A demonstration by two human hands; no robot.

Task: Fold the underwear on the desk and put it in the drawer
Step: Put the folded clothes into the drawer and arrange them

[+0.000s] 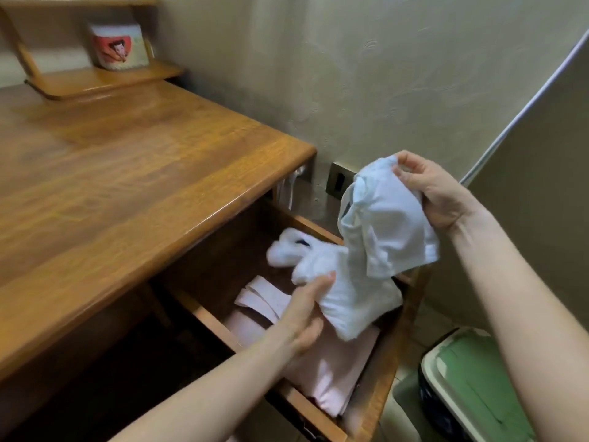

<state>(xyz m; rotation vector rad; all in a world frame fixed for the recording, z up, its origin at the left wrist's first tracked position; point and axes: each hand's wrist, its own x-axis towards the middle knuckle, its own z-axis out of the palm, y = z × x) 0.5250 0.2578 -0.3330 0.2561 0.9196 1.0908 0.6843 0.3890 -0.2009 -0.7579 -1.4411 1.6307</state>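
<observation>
Pale blue underwear (389, 224) held over the open drawer (381, 381) of the wooden desk (143, 186).
The right hand (436, 193) grasps the underwear by its upper edge, and it hangs just above the far side of the drawer. The left hand (302, 314) reaches into the drawer and grips a white cloth (344, 291), with the thumb on top. A folded pink cloth (334, 378) lies inside the drawer, near its front.

The desk (127, 173) is placed at left, a shelf (95, 79) with a box (119, 47) on it at upper left. The drawer (381, 368) is found at lower centre, clothes (331, 376) within, underwear (385, 224) above. A bin (471, 384) is set at lower right.
</observation>
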